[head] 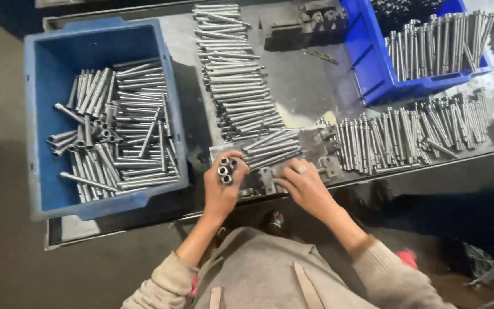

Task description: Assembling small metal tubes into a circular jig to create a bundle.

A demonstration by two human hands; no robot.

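View from above the worker's shoulders, across a dark metal workbench (310,86). The left hand (221,186) is curled shut around a small bundle of short grey steel tubes (226,170), whose open round ends face up out of the fist, near the front edge of the bench. The right hand (304,183), a ring on one finger, lies palm down with fingers spread, their tips on a grey metal fixture block (264,180) just beside the left hand; it grips nothing that can be made out. Directly behind both hands, a loose fan of the same tubes (273,147) rests on the fixture.

Left of the hands, a large blue plastic bin (52,74) holds a heap of tubes (121,131) lying mostly flat. Behind the fixture, a long stacked row of tubes (232,68) runs away from the worker. To the right, a row of upright-leaning steel pins (413,134) lines the bench edge, and behind it a second blue plastic bin (373,68) carries more pins (438,43). The worker wears a grey-beige knitted sweater (258,274).
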